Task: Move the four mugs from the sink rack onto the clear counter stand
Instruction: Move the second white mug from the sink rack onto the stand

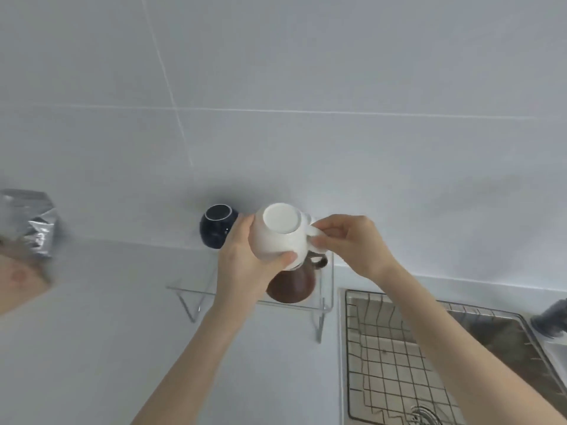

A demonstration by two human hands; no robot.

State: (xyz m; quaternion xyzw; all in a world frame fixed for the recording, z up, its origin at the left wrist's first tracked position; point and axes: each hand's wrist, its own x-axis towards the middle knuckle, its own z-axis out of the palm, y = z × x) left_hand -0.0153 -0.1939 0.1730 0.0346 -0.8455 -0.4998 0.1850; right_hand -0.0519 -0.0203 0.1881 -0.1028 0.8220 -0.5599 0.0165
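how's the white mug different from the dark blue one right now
The white mug is held in the air by the left hand on its body and the right hand at its handle; the dark blue mug stands untouched at the back of the clear stand. The white mug's handle shows, while the dark blue mug's does not. The white mug looks larger, though it is nearer the camera. Both are upside down, base up.
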